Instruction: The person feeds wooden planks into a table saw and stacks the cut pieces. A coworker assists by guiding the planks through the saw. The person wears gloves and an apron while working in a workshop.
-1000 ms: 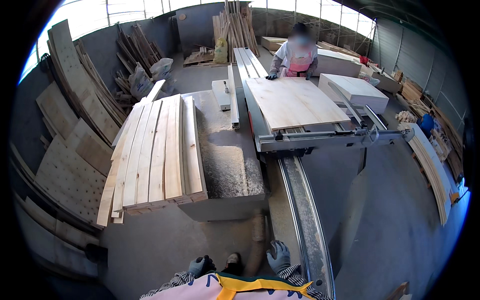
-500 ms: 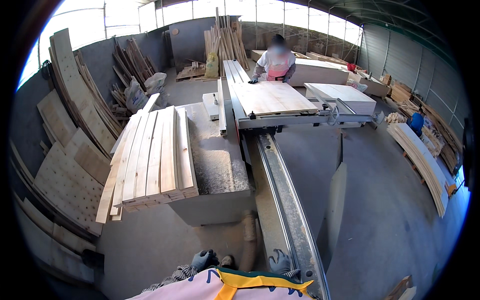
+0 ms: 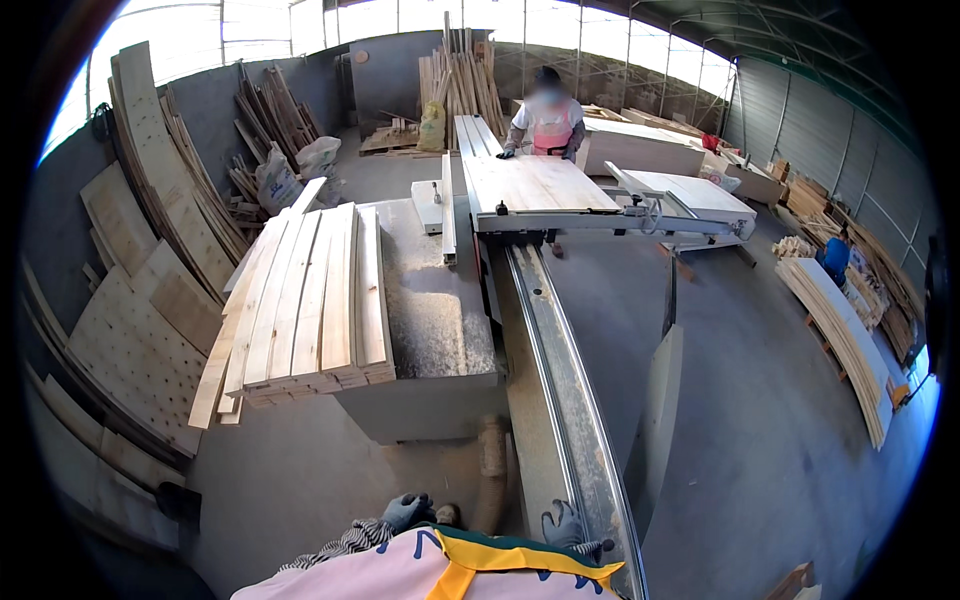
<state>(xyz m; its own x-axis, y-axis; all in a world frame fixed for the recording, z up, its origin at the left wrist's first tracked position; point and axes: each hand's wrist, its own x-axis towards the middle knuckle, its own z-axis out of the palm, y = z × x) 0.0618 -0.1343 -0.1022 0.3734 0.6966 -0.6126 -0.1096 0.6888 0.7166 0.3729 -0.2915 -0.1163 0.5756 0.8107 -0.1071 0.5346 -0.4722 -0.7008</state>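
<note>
You'd best hold your right hand [image 3: 563, 525] (fingers spread; left hand [image 3: 405, 512]: grip, cannot tell) clear of the rail [image 3: 563, 370], while the wooden panel [image 3: 540, 186] lies beyond the rail's visible far end.

A gloved left hand [image 3: 405, 511] hangs low; the gloved right hand [image 3: 562, 522] is beside a metal rail [image 3: 572, 400]. Stacked planks [image 3: 300, 300] cover half a dusty worktop [image 3: 400, 240]. Beyond, a co-worker [image 3: 548, 128] touches a board [image 3: 535, 186].
</note>
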